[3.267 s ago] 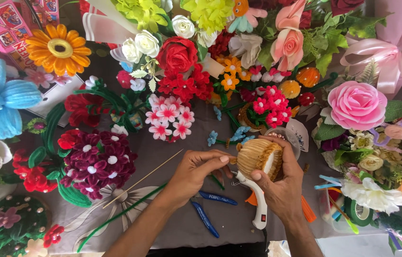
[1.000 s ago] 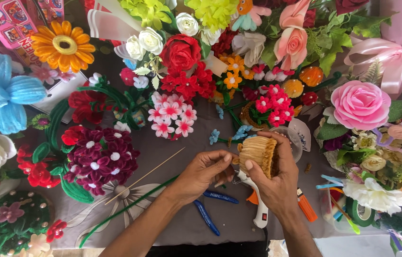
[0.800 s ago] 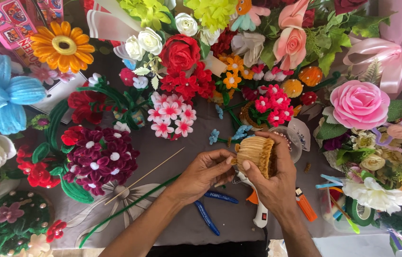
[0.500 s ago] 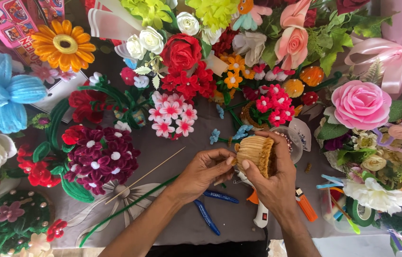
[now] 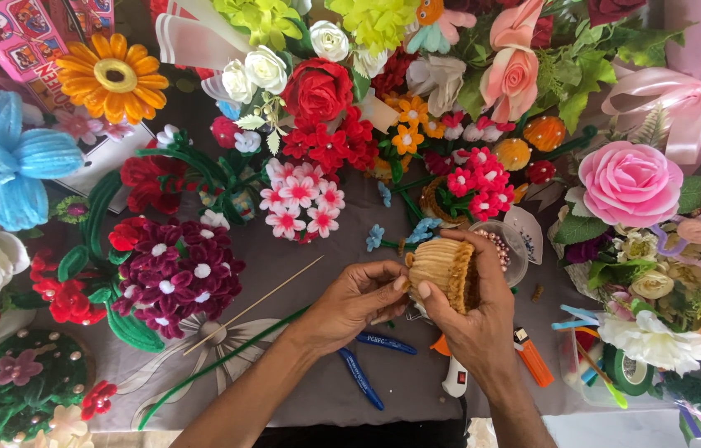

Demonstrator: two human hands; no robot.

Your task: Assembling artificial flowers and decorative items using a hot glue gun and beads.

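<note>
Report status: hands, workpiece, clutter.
Left hand pinching, right hand cupping tan ribbed pipe-cleaner bundle. White glue gun, blue-handled pliers lie beneath. Craft flowers crowd table.

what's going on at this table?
A person is working a tan ribbed pipe-cleaner piece with both bare hands. The right hand cups it from below and behind; the left hand pinches its left edge with its fingers. Below the hands, blue-handled pliers and a white glue gun lie on the grey table, which is ringed with handmade flowers. A thin wooden skewer lies to the left.
</note>
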